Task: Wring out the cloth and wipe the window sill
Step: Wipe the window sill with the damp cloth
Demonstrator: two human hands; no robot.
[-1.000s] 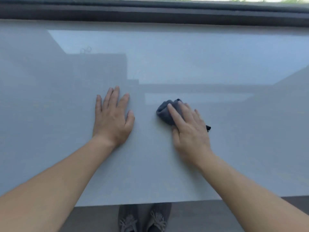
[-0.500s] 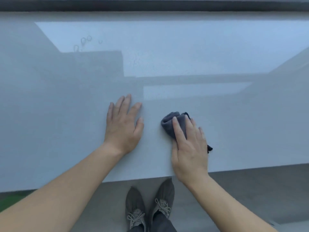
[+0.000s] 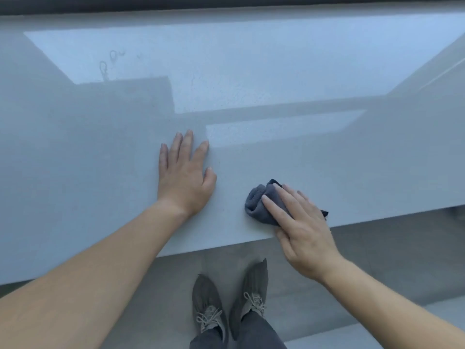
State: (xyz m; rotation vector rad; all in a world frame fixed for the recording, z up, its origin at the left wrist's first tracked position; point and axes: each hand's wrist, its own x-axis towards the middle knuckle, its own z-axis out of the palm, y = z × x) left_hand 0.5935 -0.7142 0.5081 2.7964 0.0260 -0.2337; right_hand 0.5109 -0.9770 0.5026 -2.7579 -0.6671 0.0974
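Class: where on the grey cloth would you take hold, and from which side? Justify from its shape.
Probably the bunched roll at the left end of the cloth, approached from above-left: its folds stand thick and exposed there, while the right hand lies flat over the rest.

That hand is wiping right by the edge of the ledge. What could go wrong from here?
1. The cloth sits bunched under the right hand close to the front edge of the window sill; a stroke toward the person could push it off, down by the shoes.
2. The ring-shaped marks lie far back on the left, well away from the cloth, and might be missed.
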